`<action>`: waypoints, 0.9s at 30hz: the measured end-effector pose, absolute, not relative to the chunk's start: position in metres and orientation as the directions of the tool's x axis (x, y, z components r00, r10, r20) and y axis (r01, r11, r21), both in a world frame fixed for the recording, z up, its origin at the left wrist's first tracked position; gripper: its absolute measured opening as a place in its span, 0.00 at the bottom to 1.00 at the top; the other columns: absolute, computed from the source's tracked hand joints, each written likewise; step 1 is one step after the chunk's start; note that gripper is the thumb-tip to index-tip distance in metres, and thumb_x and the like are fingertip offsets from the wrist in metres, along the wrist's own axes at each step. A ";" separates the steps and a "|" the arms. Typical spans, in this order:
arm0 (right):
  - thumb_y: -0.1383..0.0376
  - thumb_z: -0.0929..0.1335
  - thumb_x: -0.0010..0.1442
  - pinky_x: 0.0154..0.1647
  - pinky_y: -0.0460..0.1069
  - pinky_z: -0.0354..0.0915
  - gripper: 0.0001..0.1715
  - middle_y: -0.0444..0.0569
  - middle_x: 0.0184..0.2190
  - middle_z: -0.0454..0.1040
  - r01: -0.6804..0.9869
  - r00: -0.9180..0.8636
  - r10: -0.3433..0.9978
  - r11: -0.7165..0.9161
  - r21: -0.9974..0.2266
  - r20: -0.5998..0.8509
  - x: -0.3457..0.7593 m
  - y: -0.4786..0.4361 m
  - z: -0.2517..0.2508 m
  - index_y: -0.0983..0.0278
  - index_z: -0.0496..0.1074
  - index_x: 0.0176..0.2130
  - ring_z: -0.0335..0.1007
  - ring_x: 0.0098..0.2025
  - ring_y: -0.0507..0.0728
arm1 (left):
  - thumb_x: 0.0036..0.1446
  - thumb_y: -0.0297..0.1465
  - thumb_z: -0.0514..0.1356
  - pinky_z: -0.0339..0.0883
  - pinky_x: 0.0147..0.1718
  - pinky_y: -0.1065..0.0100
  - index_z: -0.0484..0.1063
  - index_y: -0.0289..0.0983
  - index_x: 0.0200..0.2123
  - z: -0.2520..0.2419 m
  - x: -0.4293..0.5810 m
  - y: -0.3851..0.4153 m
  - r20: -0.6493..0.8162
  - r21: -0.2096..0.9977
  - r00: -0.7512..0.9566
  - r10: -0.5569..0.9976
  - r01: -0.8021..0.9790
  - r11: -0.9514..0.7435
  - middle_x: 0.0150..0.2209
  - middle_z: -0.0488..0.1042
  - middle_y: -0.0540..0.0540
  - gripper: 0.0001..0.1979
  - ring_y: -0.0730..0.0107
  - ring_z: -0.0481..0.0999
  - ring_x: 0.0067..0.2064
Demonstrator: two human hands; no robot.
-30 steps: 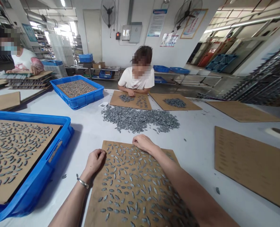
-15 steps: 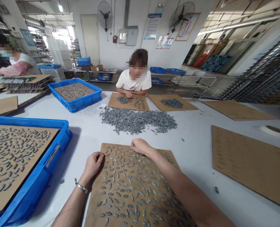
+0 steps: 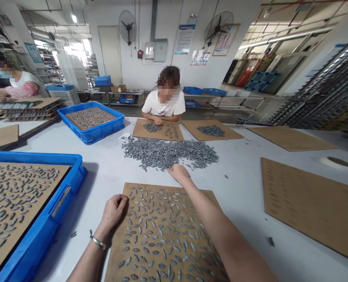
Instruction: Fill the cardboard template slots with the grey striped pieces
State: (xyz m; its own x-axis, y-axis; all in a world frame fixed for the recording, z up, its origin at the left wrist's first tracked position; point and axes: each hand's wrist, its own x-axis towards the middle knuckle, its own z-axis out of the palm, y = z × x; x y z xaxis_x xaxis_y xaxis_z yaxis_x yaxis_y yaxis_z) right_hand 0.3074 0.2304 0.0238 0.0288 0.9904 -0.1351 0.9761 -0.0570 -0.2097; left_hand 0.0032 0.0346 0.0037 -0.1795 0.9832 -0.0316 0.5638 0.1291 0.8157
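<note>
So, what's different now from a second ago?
The right hand has moved forward, from the far edge of the board to the near edge of the pile; whether it grips anything is hidden. The worker at far left has shifted their hands leftward. The left hand stays at the board's left edge.

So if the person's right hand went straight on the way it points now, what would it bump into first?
Most likely the heap of small grey spindle-shaped pieces: the right hand is at its near edge, though whether the fingertips already touch it is unclear.
</note>
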 end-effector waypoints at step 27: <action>0.64 0.70 0.63 0.38 0.46 0.60 0.09 0.51 0.37 0.83 0.924 -0.348 0.907 0.288 -0.253 -0.236 0.354 0.161 0.036 0.62 0.82 0.37 0.76 0.40 0.57 | 0.58 0.47 0.56 0.70 0.37 0.64 0.80 0.36 0.36 -0.001 -0.002 0.039 -0.002 0.806 -0.178 0.984 0.582 0.107 0.33 0.83 0.42 0.21 0.58 0.79 0.36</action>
